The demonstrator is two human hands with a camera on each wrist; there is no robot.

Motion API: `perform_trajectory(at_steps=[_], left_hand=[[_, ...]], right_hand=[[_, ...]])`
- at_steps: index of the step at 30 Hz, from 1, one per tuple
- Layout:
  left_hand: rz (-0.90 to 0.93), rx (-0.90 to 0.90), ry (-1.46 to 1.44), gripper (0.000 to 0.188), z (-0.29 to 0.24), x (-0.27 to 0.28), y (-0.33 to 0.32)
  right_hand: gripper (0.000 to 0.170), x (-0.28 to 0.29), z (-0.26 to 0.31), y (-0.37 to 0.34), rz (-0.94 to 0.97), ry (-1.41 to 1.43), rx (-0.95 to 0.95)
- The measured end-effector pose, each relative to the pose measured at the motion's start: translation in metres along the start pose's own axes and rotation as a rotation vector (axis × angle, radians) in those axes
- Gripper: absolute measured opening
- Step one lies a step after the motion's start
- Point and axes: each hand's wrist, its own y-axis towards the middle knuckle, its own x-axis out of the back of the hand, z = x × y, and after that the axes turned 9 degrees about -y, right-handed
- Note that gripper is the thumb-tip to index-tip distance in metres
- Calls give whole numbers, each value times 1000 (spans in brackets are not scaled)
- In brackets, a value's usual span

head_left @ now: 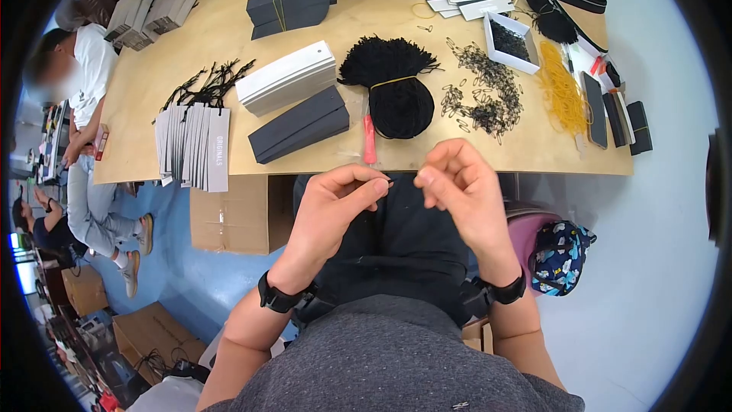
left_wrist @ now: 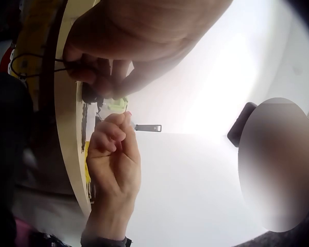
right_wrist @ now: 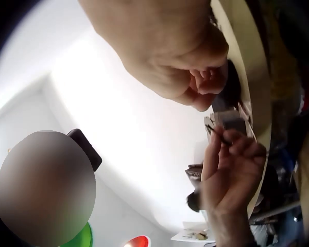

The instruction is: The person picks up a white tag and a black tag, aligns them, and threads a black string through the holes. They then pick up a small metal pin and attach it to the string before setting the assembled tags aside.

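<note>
The person's dark grey speckled cloth shirt [head_left: 396, 366] is nearest. Past it, the left hand [head_left: 335, 202] pinches a thin, soft black cord [left_wrist: 33, 76], its tips pressed together on it, and a loop pokes out. The right hand [head_left: 461, 187] is just beside, with bent fingers; I can't tell if it holds anything. Both hands are at the near edge of the pale wooden table [head_left: 549, 156].

From the hands, a fat bundle of black cords [head_left: 402, 107] lies at 12 o'clock, a heap of tiny dark metal clips [head_left: 488, 99] near 2 o'clock, and flat grey card tags [head_left: 191, 145] near 9 o'clock.

The cord might drop in the lap if the pinch gets loose. It might tangle if the loop twists.
</note>
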Motion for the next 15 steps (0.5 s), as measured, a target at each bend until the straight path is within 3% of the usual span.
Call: perform_trajectory(at_steps=[4,15], left_hand=[[16,28,-88,14,0,1,-2],[25,43,-122,17,3,5,-4]], right_hand=[[13,-12,-6,-2,71,163,-105],[15,-15,-11,1,105,162,-132]])
